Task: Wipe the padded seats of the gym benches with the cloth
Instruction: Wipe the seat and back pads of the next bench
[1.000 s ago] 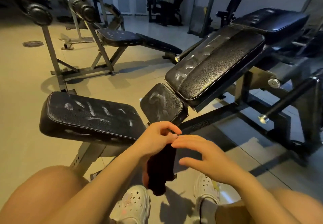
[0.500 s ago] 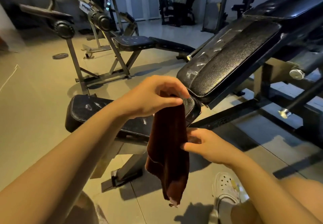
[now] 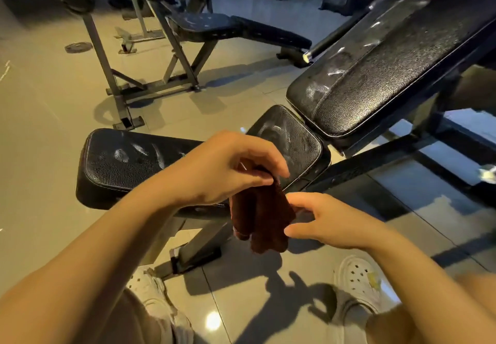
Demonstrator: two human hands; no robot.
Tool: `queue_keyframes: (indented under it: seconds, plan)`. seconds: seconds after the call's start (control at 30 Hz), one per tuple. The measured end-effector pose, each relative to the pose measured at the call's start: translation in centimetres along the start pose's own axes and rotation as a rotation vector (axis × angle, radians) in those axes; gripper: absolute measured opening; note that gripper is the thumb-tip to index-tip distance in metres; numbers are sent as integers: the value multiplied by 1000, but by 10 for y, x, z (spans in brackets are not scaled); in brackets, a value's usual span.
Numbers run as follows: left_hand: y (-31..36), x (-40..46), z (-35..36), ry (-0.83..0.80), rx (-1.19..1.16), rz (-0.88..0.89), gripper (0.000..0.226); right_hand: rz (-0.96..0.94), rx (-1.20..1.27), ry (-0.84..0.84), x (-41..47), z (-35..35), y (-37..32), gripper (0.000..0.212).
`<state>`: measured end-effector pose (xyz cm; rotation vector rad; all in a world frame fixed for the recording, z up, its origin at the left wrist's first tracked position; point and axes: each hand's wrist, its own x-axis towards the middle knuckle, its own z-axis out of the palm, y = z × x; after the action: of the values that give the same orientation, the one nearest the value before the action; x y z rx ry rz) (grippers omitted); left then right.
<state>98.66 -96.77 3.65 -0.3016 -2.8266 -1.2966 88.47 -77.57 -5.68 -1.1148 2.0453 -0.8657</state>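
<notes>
The left hand [image 3: 228,166] pinches the top of a dark brown cloth [image 3: 261,217] between thumb and fingertips, so that the cloth hangs down in folds above the tiled floor [image 3: 53,102]. The right hand [image 3: 330,220] touches the cloth's right edge with curled fingers; whether its grip closes on the fabric cannot be told. Behind the hands, a flat black padded seat [image 3: 128,161] lies to the left, streaked with whitish smears. Just right of it sits a small square seat pad [image 3: 292,139], also smeared, and above that an inclined back pad [image 3: 389,70] rises to the far right. Another bench [image 3: 214,25] stands farther back. Two white shoes [image 3: 359,276] show near the bottom.
</notes>
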Motion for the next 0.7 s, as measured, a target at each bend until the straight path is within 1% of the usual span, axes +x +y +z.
queue_keyframes:
  seconds: [0.07, 0.1, 0.13, 0.17, 0.23, 0.3, 0.37, 0.4, 0.43, 0.5, 0.6, 0.67, 0.7]
  plan:
    - [-1, -6, -12, 1, -44, -30, 22, 113, -316, -44, 6, 0, 12, 14]
    - [-4, -10, -18, 5, -60, -58, 22, 163, -495, -39, 7, 0, 17, 10]
    - [-8, -15, -24, 15, -75, -89, 22, 198, -625, -4, 8, -2, 19, 6]
    - [-14, -20, -27, 31, -84, -122, 22, 221, -663, 61, 9, -6, 20, 4]
    - [-24, -28, -27, 79, -51, -198, 24, 258, -595, 210, 8, -17, 21, 5]
    - [-35, -33, -18, 136, 155, -246, 32, 269, -493, 397, 9, -25, 19, 8]
    - [-45, -33, -6, 140, 377, -281, 53, 255, -415, 580, 12, -26, 12, 13]
    - [-49, -33, 2, 125, 425, -311, 64, 239, -401, 646, 14, -24, 8, 15]
    - [-53, -33, 10, 111, 446, -338, 69, 219, -393, 706, 16, -21, 5, 17]
    - [-59, -32, 23, 106, 462, -369, 70, 182, -341, 843, 17, -14, 3, 19]
    - [-67, -29, 38, 96, 487, -372, 63, 105, -211, 1133, 14, -4, 14, 19]
    - [-71, -26, 51, 100, 520, -346, 56, 13, -202, 1314, 24, -1, 15, 21]
    - [-72, -23, 55, 121, 538, -316, 53, -54, -223, 1367, 36, -3, 11, 22]
